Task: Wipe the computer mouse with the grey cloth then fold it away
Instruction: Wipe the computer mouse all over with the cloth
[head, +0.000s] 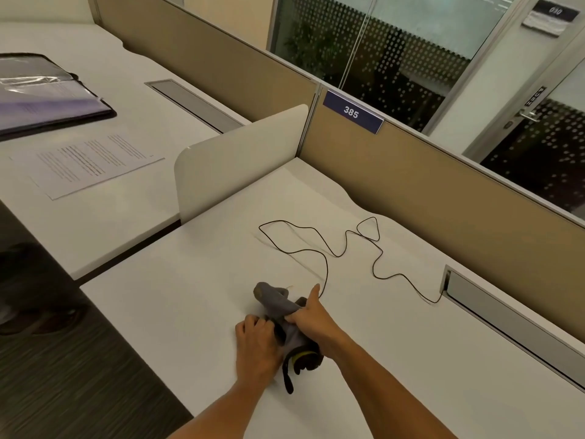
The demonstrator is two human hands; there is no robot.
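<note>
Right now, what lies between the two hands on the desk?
In the head view, the bunched grey cloth lies between the left hand and right hand, both gripping it.

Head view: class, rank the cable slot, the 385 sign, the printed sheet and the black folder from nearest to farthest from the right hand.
From the right hand:
1. Cable slot, on its right, same desk.
2. 385 sign, straight ahead on the partition.
3. Printed sheet, far left, next desk.
4. Black folder, beyond the sheet, far left.

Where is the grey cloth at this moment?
In the head view, the grey cloth is low in the centre on the white desk, bunched between the left hand and right hand, which grip it.
</note>
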